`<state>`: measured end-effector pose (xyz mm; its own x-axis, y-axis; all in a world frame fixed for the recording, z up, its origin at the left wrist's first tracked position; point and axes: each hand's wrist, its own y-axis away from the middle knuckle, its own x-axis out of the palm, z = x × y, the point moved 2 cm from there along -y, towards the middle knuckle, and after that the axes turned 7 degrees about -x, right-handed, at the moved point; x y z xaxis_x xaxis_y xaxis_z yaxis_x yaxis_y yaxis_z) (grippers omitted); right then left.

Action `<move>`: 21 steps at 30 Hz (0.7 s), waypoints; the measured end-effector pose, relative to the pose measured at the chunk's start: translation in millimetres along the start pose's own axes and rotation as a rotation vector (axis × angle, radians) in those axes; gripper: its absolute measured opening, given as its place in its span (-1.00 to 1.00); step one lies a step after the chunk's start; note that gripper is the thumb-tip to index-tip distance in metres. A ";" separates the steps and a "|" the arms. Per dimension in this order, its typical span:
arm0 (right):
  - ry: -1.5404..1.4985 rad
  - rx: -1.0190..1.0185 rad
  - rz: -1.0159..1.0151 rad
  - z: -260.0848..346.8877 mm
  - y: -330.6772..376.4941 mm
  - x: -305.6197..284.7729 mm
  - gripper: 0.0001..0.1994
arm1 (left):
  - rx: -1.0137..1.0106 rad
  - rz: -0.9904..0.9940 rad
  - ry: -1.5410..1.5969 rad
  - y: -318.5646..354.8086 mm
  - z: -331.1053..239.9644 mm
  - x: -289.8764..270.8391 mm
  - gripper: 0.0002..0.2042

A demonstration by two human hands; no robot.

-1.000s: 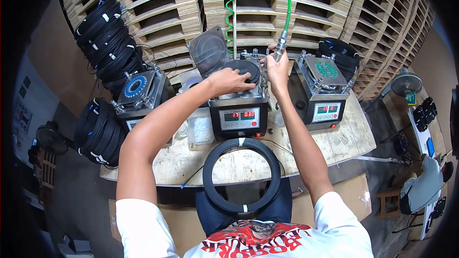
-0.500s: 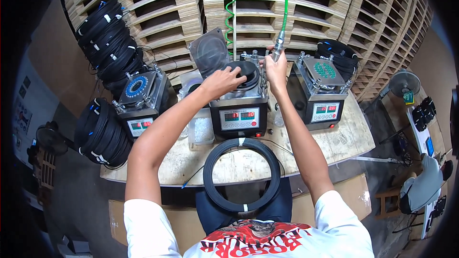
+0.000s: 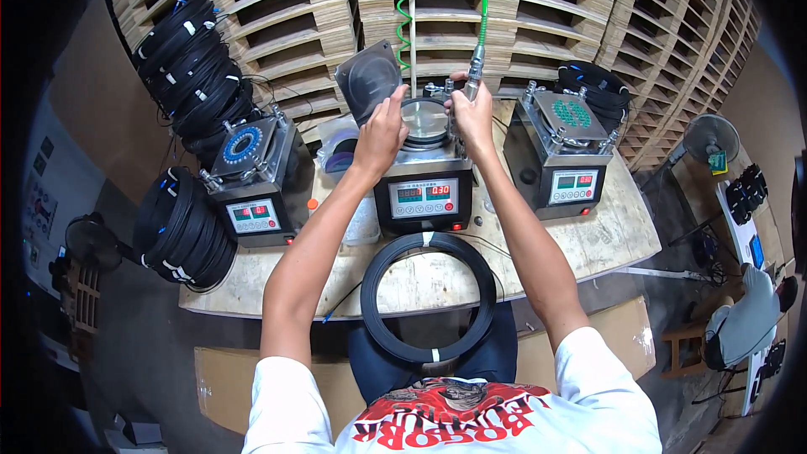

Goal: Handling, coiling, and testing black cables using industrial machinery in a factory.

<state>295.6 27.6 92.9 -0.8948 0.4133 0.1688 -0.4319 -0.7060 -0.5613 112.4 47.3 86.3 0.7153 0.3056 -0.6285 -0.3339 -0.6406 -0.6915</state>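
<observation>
Person seated at a rough plywood bench, both arms stretched to the middle machine, a grey box with two red digital readouts and buttons on its front. Left hand sits at the left rim of the machine's round metal platen, fingers curled down onto the edge; can't tell whether it actually pinches anything. Right hand is at the platen's right rim, closed around the metal nozzle of an air blow gun fed by a green hose dropping from above; nozzle points down toward the platen. A round dark lid stands tilted open just left-rear of the platen. Coiled green air hose hangs behind the machine. Left of the middle machine: a twin unit with a blue ringed fixture on top. Right of it: another twin unit with a green-dotted top plate. In front of the middle machine, a coil of black cable lies half on the bench edge, half over the person's lap. More black cable coils stack left of the left unit. Wooden pallets stand behind everything.
</observation>
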 end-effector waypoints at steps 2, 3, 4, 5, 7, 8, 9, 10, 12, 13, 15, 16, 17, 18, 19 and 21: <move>-0.056 0.036 -0.005 -0.7 9.5 4.4 -0.74 | 0.015 -0.022 0.012 1.4 1.0 0.7 -0.30; -0.057 0.034 -0.002 -2.1 12.8 7.0 -0.74 | 0.031 -0.045 0.023 1.4 1.2 0.6 -0.30; -0.130 0.028 -0.035 -3.5 15.9 10.2 -0.74 | 0.029 -0.048 0.020 1.7 1.6 0.9 -0.30; -0.203 0.022 -0.068 -4.7 18.1 12.6 -0.74 | 0.019 -0.048 0.012 1.9 0.5 1.6 -0.30; -0.241 0.022 -0.067 -6.7 20.6 18.3 -0.74 | 0.007 -0.052 -0.002 2.3 -0.5 1.1 -0.30; -0.242 0.022 -0.082 -7.3 21.3 20.6 -0.74 | 0.011 -0.054 0.011 3.0 -1.0 0.8 -0.30; -0.244 0.023 -0.098 -7.9 21.6 23.4 -0.73 | 0.016 -0.056 0.022 3.5 -1.3 0.5 -0.30; -0.241 0.004 -0.148 -8.6 21.4 27.1 -0.75 | 0.016 -0.058 0.020 3.8 -1.7 0.4 -0.30; -0.190 -0.028 -0.202 -15.9 15.4 26.9 -0.77 | 0.012 -0.052 0.005 3.8 -2.6 0.9 -0.27; -0.136 -0.058 -0.257 -19.3 11.8 25.9 -0.78 | 0.011 -0.049 -0.002 3.6 -3.2 1.5 -0.25; -0.136 -0.135 -0.339 -20.6 7.0 23.5 -0.81 | 0.011 -0.043 -0.017 3.9 -3.1 1.5 -0.23; -0.136 -0.147 -0.366 -21.9 5.2 21.1 -0.80 | 0.009 -0.039 -0.011 3.7 -3.1 2.2 -0.22; -0.135 -0.158 -0.392 -24.6 3.9 18.1 -0.79 | 0.005 -0.034 -0.004 4.1 -3.4 2.1 -0.21; -0.133 -0.157 -0.392 -27.3 2.5 14.1 -0.79 | 0.004 -0.033 -0.003 4.1 -3.1 1.9 -0.21; -0.064 -0.168 -0.364 -29.5 1.1 9.5 -0.80 | 0.006 -0.030 0.016 3.7 -2.6 1.5 -0.20; -0.008 -0.169 -0.326 -28.0 2.6 6.5 -0.81 | -0.003 -0.027 0.019 6.0 3.0 -2.2 -0.19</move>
<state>291.8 44.6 69.8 -0.7143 0.5960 0.3667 -0.6705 -0.4328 -0.6026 107.0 44.9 82.5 0.7356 0.3089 -0.6029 -0.3130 -0.6344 -0.7068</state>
